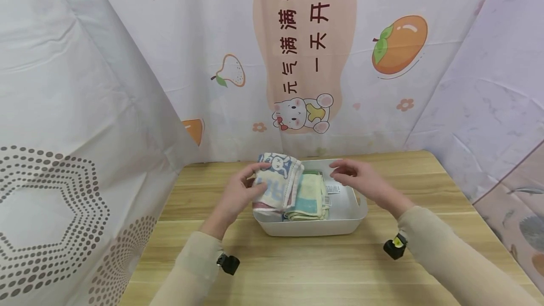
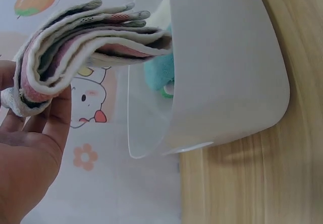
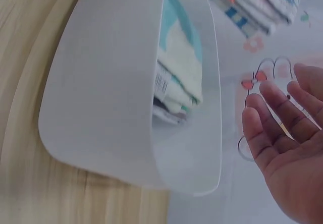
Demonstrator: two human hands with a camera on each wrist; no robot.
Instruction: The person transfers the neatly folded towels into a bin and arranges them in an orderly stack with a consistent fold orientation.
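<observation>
My left hand (image 1: 240, 192) grips a folded towel (image 1: 278, 181) with a blue, white and pink pattern, raised over the left part of a white plastic bin (image 1: 314, 228). In the left wrist view the thumb and fingers pinch the towel's folded edge (image 2: 43, 82), and its layers fan out toward the bin. Inside the bin lies a stack of folded yellow and teal towels (image 1: 310, 197) with white barcode tags (image 1: 333, 189). Above the bin's right side, my right hand (image 1: 361, 178) holds nothing. Its fingers are spread and slightly bent in the right wrist view.
The bin stands on a wood-grain table (image 1: 306, 268), near its back edge. A printed curtain (image 1: 204, 22) with fruit and a cartoon bear hangs behind, and more cloth hangs at the left and right. Small black cameras are strapped to both wrists.
</observation>
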